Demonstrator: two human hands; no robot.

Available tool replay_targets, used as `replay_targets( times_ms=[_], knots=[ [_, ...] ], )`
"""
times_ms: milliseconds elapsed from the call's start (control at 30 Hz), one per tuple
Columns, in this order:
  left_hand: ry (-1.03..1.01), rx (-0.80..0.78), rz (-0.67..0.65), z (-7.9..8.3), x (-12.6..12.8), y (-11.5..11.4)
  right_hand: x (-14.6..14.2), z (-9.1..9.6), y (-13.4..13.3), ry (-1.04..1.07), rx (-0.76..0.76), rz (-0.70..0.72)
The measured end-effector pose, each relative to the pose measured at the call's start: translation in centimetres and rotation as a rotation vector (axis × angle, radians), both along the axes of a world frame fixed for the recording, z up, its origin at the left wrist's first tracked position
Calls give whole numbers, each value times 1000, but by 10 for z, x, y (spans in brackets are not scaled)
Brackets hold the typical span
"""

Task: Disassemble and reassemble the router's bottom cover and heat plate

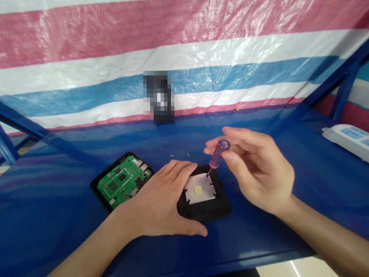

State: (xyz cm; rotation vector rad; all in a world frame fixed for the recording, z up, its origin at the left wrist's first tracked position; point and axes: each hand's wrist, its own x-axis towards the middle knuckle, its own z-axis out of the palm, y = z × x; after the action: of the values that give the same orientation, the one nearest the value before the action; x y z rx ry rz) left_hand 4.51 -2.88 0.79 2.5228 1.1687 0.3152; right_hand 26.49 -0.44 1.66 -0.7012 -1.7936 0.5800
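A pink, white and blue striped woven tarp (173, 50) hangs behind the glossy blue bench (259, 238), and a blue steel frame (343, 92) rises at the right. Everything here I place from the black square housing (204, 213) in front of me, which carries a white square sheet (191, 190) with a small yellow pad (197, 190) at its middle. My left hand (155, 200) lies over the housing's near-left corner, its fingers (178, 167) spread apart and its thumb (200, 231) along the front edge, probably to stop the housing sliding on the slick bench. My right hand (259, 169) hangs above the far edge, its fingers (239, 138) pinched together on a screwdriver with a translucent purple handle (218, 153), held high and angled so that the thin tip sits at the sheet's top edge, though I cannot tell if it touches. Just left of the housing, a green circuit board (122, 181) sits in a black tray (96, 188), its corner by my left wrist. To the right, a wide stretch of bench gives my right wrist room before a white power strip (347, 140).
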Motion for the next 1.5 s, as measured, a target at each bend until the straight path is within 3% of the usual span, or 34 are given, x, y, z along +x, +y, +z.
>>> replay_targets(
  times_ms=[200, 467, 700, 900, 1033, 1167, 1367, 1500],
  knots=[
    [22, 20, 41, -4, 2, -5, 0, -2, 6, -35, 149, -25],
    [1, 15, 14, -2, 2, -7, -4, 1, 0, 36, 60, 27],
    [7, 25, 9, -4, 2, -6, 0, 3, 6, -59, 240, -36],
    [6, 31, 12, -6, 2, -6, -1, 3, -3, -108, 98, -20],
    [12, 32, 6, -9, 2, -6, -4, -1, 3, 39, 158, -14],
    [20, 54, 6, -10, 2, -7, 0, 2, 8, -10, 242, -49],
    [22, 46, 12, -10, 2, -7, 0, 3, 0, -51, 137, -46],
    [12, 59, -2, -10, 2, -6, -3, 1, 6, 56, 204, -41]
  ],
)
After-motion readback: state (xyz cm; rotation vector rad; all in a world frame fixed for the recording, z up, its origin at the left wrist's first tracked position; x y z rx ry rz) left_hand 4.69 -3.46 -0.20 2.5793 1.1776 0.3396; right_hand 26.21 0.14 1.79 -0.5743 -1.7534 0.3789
